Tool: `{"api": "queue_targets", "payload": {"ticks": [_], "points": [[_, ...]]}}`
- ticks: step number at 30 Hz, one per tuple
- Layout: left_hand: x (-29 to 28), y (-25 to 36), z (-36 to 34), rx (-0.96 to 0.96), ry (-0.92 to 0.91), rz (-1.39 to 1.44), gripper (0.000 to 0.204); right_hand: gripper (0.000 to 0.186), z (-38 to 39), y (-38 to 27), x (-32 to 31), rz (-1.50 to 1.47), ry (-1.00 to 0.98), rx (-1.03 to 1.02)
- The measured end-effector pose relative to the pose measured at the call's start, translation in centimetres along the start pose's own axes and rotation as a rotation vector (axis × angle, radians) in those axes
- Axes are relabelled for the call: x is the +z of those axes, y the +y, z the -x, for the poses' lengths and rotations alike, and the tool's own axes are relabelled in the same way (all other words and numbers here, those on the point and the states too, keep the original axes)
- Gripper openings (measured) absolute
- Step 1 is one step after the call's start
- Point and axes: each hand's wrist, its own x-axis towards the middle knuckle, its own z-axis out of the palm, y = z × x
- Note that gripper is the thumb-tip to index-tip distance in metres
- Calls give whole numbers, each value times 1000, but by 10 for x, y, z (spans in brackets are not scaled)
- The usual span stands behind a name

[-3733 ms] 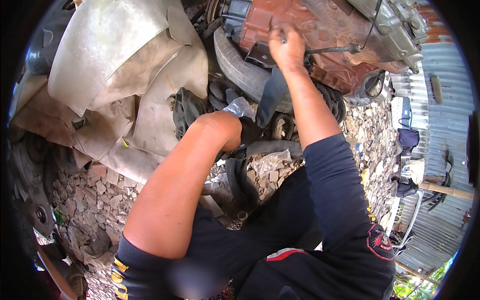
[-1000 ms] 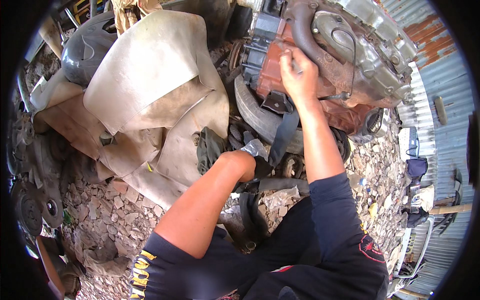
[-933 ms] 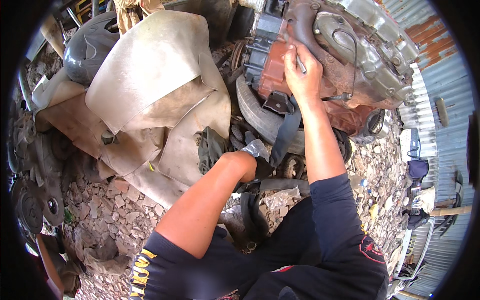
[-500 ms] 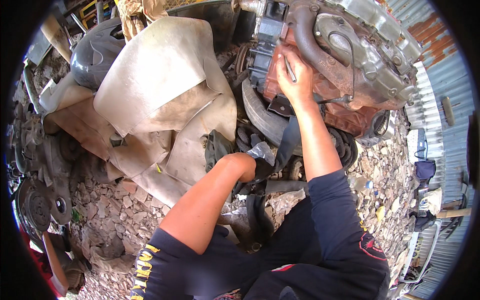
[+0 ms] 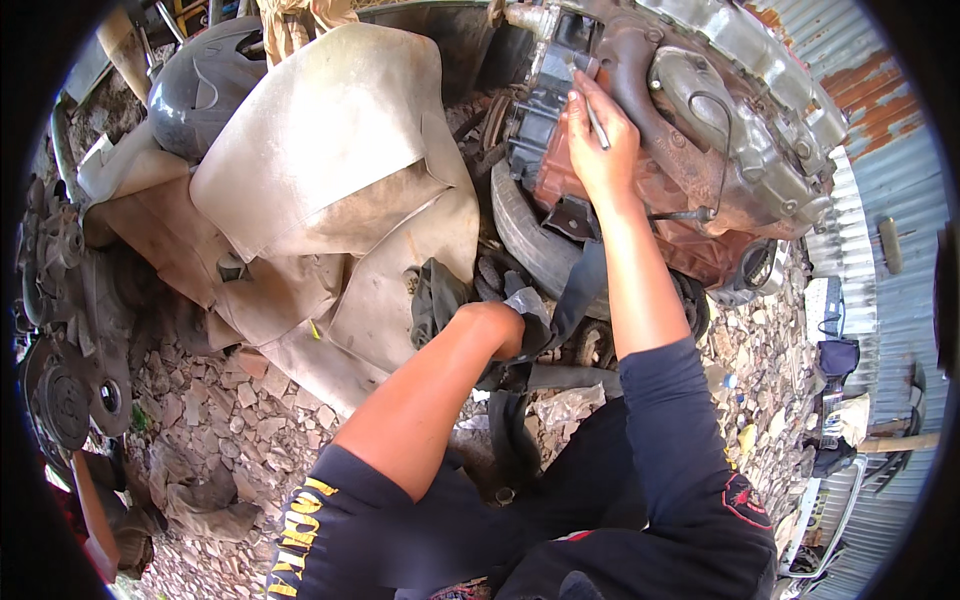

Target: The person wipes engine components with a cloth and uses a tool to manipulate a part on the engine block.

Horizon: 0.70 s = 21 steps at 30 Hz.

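My right hand [image 5: 607,150] is closed in a pen-like grip around a slim grey metal rod-like tool [image 5: 599,128]. Its back end sticks out past the fingers; the working tip is hard to make out against the block. The fingertips are at the side of a large engine [image 5: 565,165], part reddish-brown and part dark blue-grey, beside a rusty curved exhaust manifold [image 5: 630,75]. Lower down, my left hand [image 5: 497,328] hangs bent at the wrist, near a clear plastic bag [image 5: 527,303] and a dark strap [image 5: 578,285]. Its fingers are hidden from view.
A worn tyre [image 5: 525,235] lies under the engine. To the left spreads a large beige sheet [image 5: 320,140], with a dark helmet-like shell [image 5: 195,90] behind it. Rusty metal parts [image 5: 60,400] stand at far left. Broken stones [image 5: 240,410] cover the ground; corrugated metal [image 5: 900,180] walls the right.
My right hand has slid slightly up the engine's side with the tool, its fingers stretched further forward. My left hand keeps its place. The whole view has shifted a little.
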Motion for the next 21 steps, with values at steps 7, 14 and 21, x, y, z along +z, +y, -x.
{"api": "queue_targets", "payload": {"ticks": [7, 14, 21], "points": [[5, -5, -15, -34, -9, 92, 36, 26, 2, -2, 2, 1, -137, 108], [13, -17, -26, -30, -13, 119, 37, 27, -14, 0, 11, 44, -234, 56], [9, -15, -25, -27, 24, 128, 38, 30, -12, 0, 2, 273, -399, -115]]}}
